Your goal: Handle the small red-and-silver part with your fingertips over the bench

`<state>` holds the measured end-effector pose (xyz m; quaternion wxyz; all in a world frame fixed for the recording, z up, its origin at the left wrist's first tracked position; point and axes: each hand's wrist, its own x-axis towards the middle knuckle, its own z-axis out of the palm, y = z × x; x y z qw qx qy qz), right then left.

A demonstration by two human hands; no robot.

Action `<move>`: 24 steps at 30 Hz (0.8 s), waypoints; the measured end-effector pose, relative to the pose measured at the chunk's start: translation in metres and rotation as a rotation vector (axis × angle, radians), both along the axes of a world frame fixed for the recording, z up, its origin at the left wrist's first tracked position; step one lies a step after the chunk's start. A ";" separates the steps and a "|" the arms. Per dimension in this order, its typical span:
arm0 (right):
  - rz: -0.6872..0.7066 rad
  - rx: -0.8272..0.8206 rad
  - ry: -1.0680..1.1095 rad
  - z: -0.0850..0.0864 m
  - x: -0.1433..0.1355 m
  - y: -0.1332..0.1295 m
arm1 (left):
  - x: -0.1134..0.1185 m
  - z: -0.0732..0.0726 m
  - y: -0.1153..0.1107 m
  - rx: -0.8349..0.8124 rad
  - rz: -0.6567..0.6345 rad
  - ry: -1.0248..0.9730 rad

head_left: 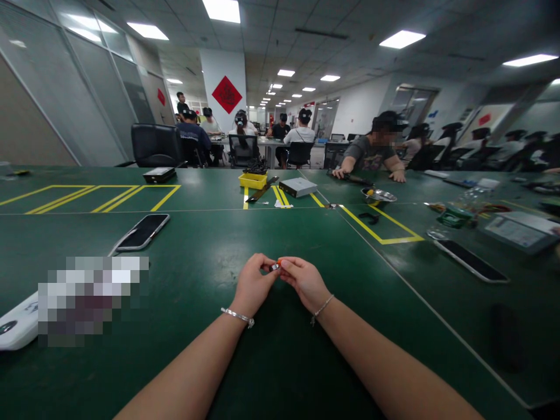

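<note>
Both hands meet over the green table, fingertips close together. My left hand (pixel 255 282) is closed in a pinch on a small silver-and-black part (pixel 274 266), too small to name. My right hand (pixel 305 283) pinches a small orange piece (pixel 280 262) right beside it. The two pieces appear to touch, but whether they are joined I cannot tell. Fingers hide much of both.
A smartphone (pixel 143 232) with a cable lies to the left, another phone (pixel 472 261) to the right. Farther back are a yellow bin (pixel 252 181), a grey box (pixel 298 186) and a metal bowl (pixel 380 195). Across the table sits a person (pixel 371 153).
</note>
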<state>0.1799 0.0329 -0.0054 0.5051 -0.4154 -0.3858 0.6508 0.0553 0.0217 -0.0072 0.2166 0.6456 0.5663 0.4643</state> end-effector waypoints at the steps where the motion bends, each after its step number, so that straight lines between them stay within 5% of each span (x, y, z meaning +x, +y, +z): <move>1: -0.014 0.004 -0.018 0.001 -0.002 -0.002 | 0.000 0.000 0.000 0.017 0.006 0.020; 11: -0.019 0.073 -0.142 0.003 -0.004 -0.006 | -0.003 -0.003 0.000 0.090 0.053 0.093; 24: 0.035 -0.022 0.019 0.001 -0.006 -0.008 | -0.003 -0.003 0.000 0.047 0.087 0.056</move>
